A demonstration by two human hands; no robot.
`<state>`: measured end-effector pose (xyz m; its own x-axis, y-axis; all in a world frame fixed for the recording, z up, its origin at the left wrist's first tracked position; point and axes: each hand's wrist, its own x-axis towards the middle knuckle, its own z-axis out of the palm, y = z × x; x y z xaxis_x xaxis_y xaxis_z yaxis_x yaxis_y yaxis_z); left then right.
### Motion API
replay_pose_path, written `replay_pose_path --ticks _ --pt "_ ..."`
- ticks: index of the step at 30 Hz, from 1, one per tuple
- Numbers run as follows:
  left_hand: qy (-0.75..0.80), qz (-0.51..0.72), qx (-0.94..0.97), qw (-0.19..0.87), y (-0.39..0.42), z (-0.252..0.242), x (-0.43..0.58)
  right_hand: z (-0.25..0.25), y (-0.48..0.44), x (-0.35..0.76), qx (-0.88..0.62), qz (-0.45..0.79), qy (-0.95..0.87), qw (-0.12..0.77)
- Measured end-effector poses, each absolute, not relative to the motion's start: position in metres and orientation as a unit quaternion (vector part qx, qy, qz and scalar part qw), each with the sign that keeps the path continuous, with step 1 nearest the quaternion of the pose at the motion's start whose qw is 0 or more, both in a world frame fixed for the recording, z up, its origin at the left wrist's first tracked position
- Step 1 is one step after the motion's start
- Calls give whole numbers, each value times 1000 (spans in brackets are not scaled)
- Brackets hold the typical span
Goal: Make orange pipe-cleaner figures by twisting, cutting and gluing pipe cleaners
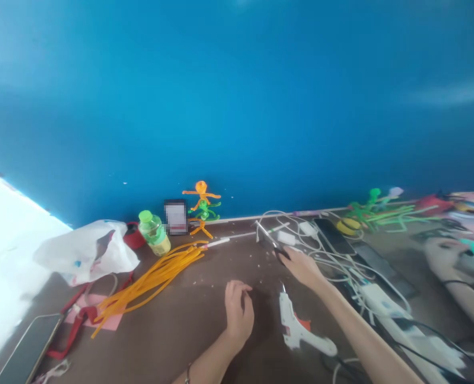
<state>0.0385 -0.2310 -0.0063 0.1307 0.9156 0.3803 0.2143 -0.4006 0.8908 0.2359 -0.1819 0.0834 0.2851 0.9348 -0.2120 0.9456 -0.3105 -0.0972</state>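
Note:
My left hand [239,309] rests on the brown table with its fingers curled in; I cannot make out anything in it. My right hand [303,266] reaches forward and grips a pair of scissors [269,239] whose blades point up and left. A white hot glue gun [298,328] lies on the table between my two forearms. To the left lies a bundle of yellow-orange pipe cleaners [152,277]. An orange and green pipe-cleaner figure [202,208] stands against the blue wall.
A green-capped bottle [154,232], white plastic bag [87,250] and phone [29,349] sit left. White cables and a power strip [380,298] tangle on the right beside dark phones [335,234]. Another person's arm [456,272] and green pipe-cleaner pieces [376,213] are far right.

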Motion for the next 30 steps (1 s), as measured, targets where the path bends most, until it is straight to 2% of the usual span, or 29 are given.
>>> replay_pose_path --ticks 6,11,20,24,30 --pt "474 507 549 466 -209 -4 34 90 -215 227 783 -99 614 28" --pt "441 505 448 591 -175 24 22 98 -238 192 754 -53 652 58" --pt "412 418 506 632 -164 58 -13 121 -269 158 709 22 701 69" --pt "389 409 577 590 -176 68 -32 129 -280 154 666 64 739 81" --pt "368 427 733 380 -197 73 -60 135 -291 147 632 31 769 89"
